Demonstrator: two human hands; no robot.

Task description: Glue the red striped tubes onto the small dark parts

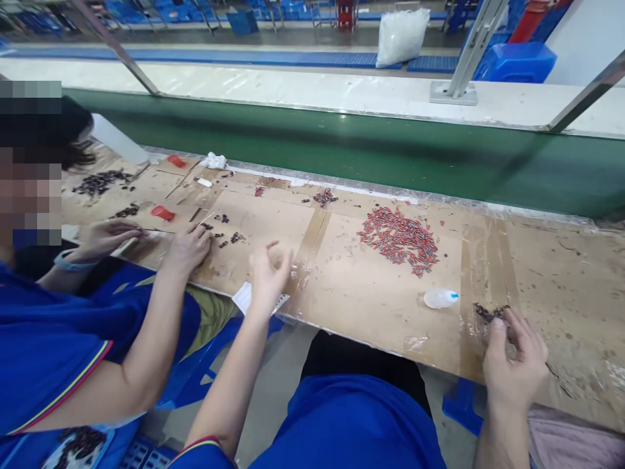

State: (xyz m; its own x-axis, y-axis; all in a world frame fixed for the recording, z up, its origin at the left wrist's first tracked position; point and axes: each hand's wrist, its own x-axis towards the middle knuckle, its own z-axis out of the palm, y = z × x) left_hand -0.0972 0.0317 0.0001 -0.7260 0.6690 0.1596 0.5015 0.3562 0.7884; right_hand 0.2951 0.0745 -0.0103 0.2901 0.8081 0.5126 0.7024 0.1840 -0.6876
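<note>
My left hand (270, 275) is raised over the cardboard-covered table (361, 312) near its front edge. Its thumb and fingers curve with a gap between them, and I see nothing in it. On the right, my right hand (517, 358) rests with thumb and fingertips closed in at a small heap of dark parts (484, 313); what lies between the tips is too small to make out. A translucent bottle with a blue tip (440, 299) lies left of that hand. Farther back between my hands spreads a pile of small red-and-dark parts (400, 238).
At my left, a co-worker in a blue shirt (73, 339) handles small dark parts at the same table. Red cups (163, 213), a dark pile (101, 182) and a smaller red-and-dark cluster (325, 197) lie there. A green belt (332, 146) runs behind, with metal posts (471, 49) beyond.
</note>
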